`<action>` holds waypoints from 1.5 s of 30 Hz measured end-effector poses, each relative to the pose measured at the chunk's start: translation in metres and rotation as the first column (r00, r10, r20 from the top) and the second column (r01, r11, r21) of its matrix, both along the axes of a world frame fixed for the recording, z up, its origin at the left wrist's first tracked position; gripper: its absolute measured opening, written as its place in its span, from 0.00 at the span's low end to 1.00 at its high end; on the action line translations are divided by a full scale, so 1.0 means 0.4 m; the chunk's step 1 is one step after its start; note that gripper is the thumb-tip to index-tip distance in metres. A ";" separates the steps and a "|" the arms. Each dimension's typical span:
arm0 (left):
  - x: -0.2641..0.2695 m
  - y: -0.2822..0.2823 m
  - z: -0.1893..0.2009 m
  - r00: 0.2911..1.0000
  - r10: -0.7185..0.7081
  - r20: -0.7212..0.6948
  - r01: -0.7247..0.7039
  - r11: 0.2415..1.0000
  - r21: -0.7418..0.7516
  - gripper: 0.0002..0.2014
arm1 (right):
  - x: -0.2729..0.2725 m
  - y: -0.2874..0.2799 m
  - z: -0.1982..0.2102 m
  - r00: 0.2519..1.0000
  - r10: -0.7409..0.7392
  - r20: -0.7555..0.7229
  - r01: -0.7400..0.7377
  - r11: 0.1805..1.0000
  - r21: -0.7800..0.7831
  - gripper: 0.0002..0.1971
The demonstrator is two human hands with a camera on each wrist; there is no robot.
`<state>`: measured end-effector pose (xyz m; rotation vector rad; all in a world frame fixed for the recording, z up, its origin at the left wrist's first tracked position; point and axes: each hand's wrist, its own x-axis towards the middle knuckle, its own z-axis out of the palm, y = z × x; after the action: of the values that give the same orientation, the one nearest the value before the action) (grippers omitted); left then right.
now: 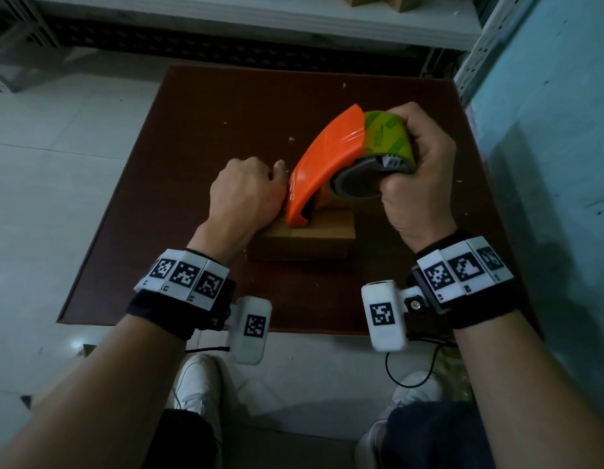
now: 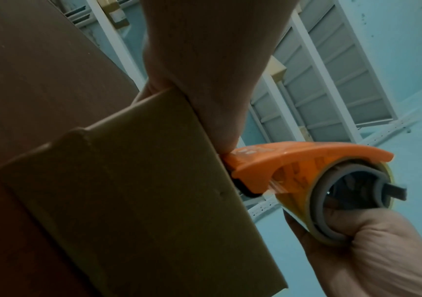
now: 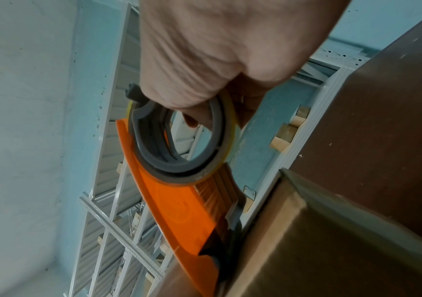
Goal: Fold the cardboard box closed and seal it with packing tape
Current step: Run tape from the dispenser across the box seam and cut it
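Observation:
A small cardboard box sits with its flaps down on a dark brown board. My left hand lies over the box's top left edge with curled fingers and holds it down. An orange tape dispenser carries a yellow-green tape roll. Its nose touches the top of the box right beside my left hand. My right hand grips the roll end of the dispenser, raised behind the box. The box's top seam is hidden under the dispenser.
The board lies on a pale tiled floor. A white shelf runs along the back, and a perforated metal rack post and blue wall stand close on the right. My white shoes are below the board's near edge.

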<state>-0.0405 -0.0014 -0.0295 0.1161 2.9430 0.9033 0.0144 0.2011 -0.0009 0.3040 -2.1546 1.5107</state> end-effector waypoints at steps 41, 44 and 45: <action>0.013 0.003 0.005 0.997 -0.041 -0.060 0.034 0.993 -0.113 0.30 | 0.053 0.082 0.043 0.996 -0.071 -0.046 0.081 0.952 0.294 0.21; 0.011 0.004 0.004 0.997 -0.040 -0.061 0.032 0.992 -0.123 0.30 | 0.056 0.075 0.052 0.997 -0.042 -0.058 0.058 0.949 0.310 0.21; 0.011 0.005 0.003 0.996 -0.045 -0.071 0.036 0.991 -0.130 0.30 | 0.056 0.073 0.054 0.998 -0.035 -0.061 0.053 0.946 0.320 0.22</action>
<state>-0.0362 0.0006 -0.0284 0.2062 3.0446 0.7172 0.0367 0.2304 0.0209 0.3986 -2.3441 1.1091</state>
